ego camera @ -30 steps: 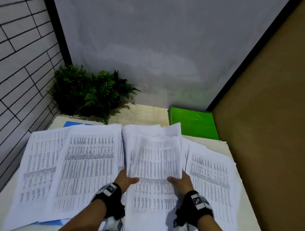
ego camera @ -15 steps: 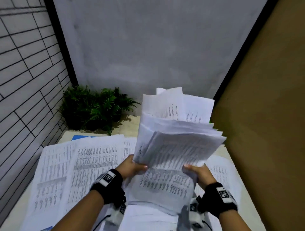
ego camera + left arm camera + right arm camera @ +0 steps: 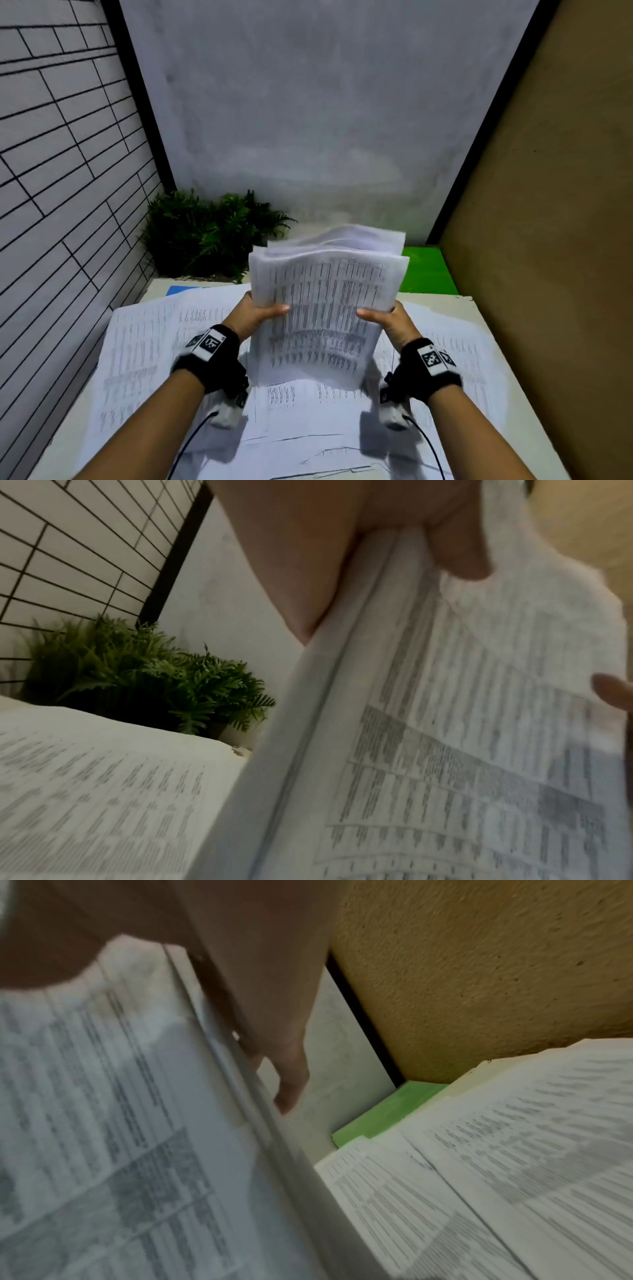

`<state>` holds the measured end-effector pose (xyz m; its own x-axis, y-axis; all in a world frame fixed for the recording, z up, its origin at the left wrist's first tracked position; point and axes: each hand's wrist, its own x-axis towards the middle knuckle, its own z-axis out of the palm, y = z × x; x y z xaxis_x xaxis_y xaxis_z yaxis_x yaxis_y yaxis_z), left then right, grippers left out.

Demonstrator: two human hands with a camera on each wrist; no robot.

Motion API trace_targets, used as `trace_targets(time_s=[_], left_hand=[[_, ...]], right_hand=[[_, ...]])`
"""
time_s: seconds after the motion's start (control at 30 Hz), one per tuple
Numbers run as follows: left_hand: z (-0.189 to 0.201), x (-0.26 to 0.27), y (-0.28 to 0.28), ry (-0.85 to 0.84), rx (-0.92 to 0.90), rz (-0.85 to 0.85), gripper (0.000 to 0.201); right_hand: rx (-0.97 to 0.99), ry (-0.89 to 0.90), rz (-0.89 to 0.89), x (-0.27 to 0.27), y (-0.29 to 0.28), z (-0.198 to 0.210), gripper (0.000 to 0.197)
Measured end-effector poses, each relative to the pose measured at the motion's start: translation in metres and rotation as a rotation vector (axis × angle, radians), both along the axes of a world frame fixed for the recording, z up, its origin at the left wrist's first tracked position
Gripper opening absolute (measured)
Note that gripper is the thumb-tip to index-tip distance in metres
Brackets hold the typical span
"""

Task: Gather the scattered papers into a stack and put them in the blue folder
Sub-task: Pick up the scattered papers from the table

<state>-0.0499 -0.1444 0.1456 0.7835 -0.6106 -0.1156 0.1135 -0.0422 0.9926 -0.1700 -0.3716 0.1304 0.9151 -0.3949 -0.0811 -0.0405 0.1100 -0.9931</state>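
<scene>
Thick white stack of printed paper sheets (image 3: 325, 308) raised above pale tabletop (image 3: 474, 308), gripped at both side edges: left hand (image 3: 255, 317) and right hand (image 3: 390, 320), thumbs on top. More printed sheets (image 3: 144, 359) scattered beneath. Blue folder corner (image 3: 180, 290) poking out at far left; green folder (image 3: 424, 274) far right.

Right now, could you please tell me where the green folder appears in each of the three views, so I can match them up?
Head: the green folder lies at the table's far right corner, just right of the held paper stack.
Left wrist: not in it.
Right wrist: a green strip at centre right, beyond the loose sheets.
Shared landmark: the brown wall meets the folder in the head and right wrist views.
</scene>
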Motion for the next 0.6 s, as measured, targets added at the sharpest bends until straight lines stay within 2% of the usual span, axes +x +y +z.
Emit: trace_targets(time_s=[0.17, 0.27, 0.37, 0.47, 0.6], left_hand=[[0.018, 0.004, 0.009, -0.017, -0.075, 0.05, 0.09], [0.029, 0.008, 0.019, -0.051, -0.104, -0.037, 0.091], [0.016, 0.003, 0.015, -0.021, 0.008, -0.131, 0.09], [0.004, -0.006, -0.002, 0.04, 0.035, -0.045, 0.089], [0.013, 0.009, -0.006, -0.059, -0.062, 0.125, 0.08]], right_hand=[[0.017, -0.155, -0.062, 0.007, -0.007, 0.022, 0.055], [0.052, -0.19, -0.023, 0.005, -0.016, 0.028, 0.065], [0.038, -0.094, 0.026, 0.006, -0.006, 0.014, 0.078], [0.001, -0.024, 0.043, 0.014, 0.013, 0.004, 0.075], [0.015, -0.123, -0.051, 0.014, 0.003, 0.019, 0.05]])
